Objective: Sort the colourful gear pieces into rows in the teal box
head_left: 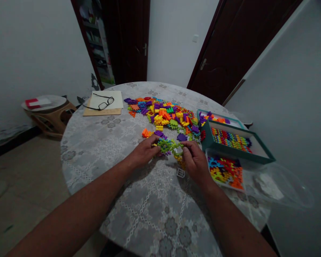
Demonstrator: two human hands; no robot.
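Observation:
My left hand [144, 152] and my right hand [194, 160] meet over the middle of a round table [139, 210] with a patterned grey cloth. Both pinch a small assembly of green interlocking plastic pieces [169, 145], the left hand on its left end and the right hand on its right end. A white piece [180, 173] lies on the cloth just below my right hand. A wide pile of colourful plastic pieces [164, 114] is spread beyond the hands. A few loose orange and purple pieces [149, 133] lie close to my left fingers.
A teal box [235, 141] with printed pieces stands at the right, a picture sheet [226, 171] and a clear plastic lid [280, 185] in front of it. Eyeglasses [101, 103] rest on papers at the far left. A low stool [49, 112] stands beside the table. Dark doors are behind.

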